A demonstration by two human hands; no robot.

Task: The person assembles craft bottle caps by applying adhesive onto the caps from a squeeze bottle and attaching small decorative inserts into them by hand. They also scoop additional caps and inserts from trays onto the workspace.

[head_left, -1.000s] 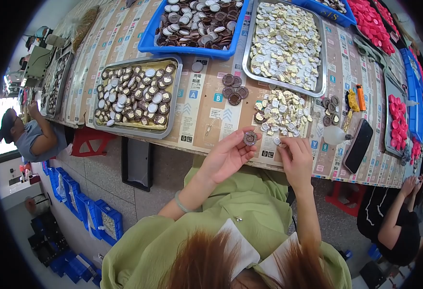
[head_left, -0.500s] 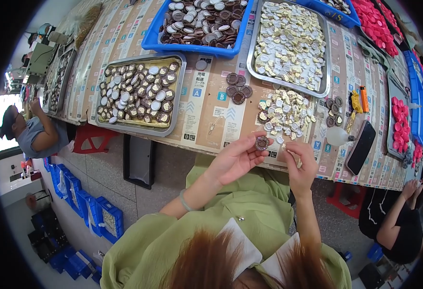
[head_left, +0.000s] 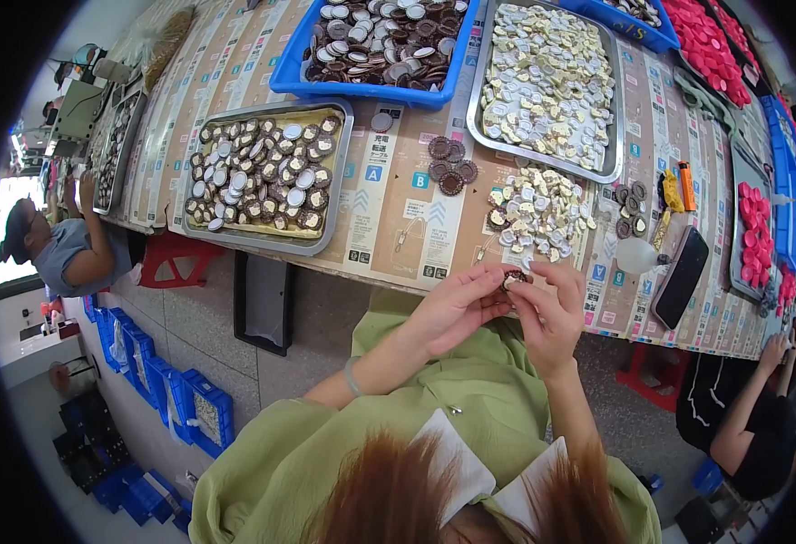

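Observation:
Between thumb and fingers, my left hand [head_left: 459, 306] holds a round dark brown piece [head_left: 513, 277] with a ridged rim, just off the table's front edge. My right hand [head_left: 550, 313] pinches a small pale piece against the face of the brown one; fingertips partly cover it. Beyond my hands lies a loose pile of small cream and white pieces [head_left: 538, 213]. Several dark round pieces [head_left: 450, 172] sit left of that pile. A metal tray [head_left: 343, 181] at the left holds brown pieces with pale centres.
A blue bin [head_left: 361, 94] of brown pieces and a metal tray [head_left: 617, 163] of cream pieces stand farther back. To the right are a phone [head_left: 681, 277], a clear bottle [head_left: 635, 256] and an orange lighter [head_left: 686, 186]. Other people [head_left: 67, 249] sit at both ends.
My right hand has moved up and left to meet my left hand. The pale piece is now against the brown piece, which has shifted slightly right.

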